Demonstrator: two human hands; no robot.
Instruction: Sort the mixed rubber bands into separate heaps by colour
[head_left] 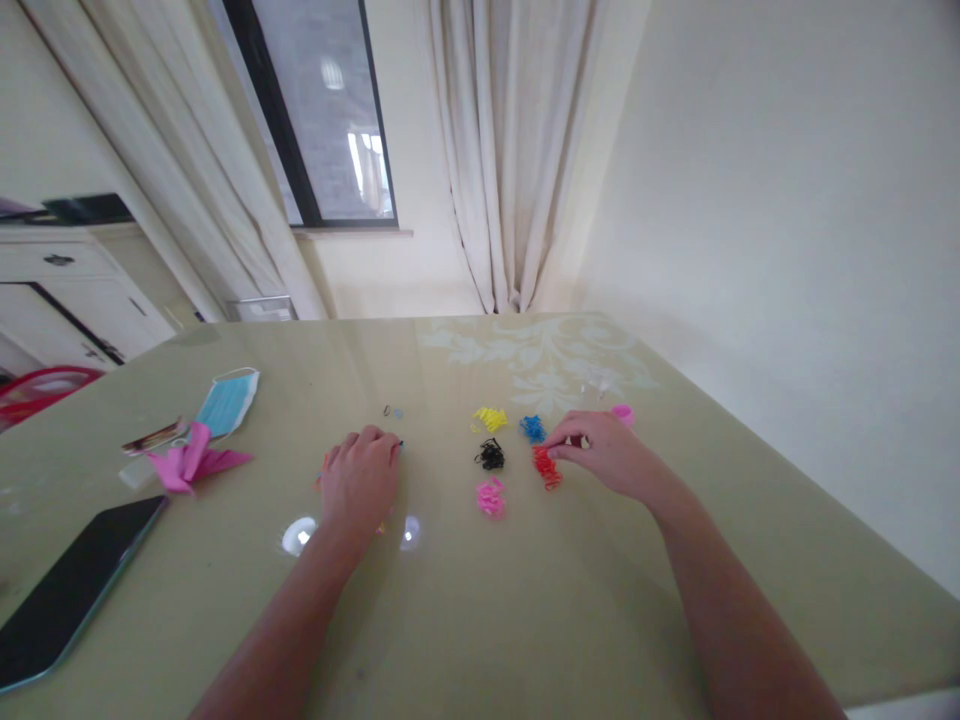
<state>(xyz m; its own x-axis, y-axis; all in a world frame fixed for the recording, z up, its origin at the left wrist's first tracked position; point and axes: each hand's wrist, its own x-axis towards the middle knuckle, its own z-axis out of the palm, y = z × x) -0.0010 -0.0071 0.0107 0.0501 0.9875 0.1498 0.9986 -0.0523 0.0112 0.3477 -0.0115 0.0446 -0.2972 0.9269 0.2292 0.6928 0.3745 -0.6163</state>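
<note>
Table: big, shiny, green.
Tablet [82,575]: near left, dark.
Left hand [361,478]: curled over little colored bits [318,482]; a blue bit [401,443] is by its fingertips, can't tell if gripped.
Right hand [553,450]: fingers pinched together at the red bands [546,466]; can't tell if one is held.
Band piles: middle, yellow [492,418] far, black [491,455] between, pink [491,498] near; blue [532,429] beyond red.
Pink round thing [623,413]: right, partly hidden, inside unclear.

Five piles [491,455] sit mid-tabletop [450,620], three in a left column, two in a right. Left of them, folded paper [191,462] lies between device [79,590] and mask [229,402].
</note>
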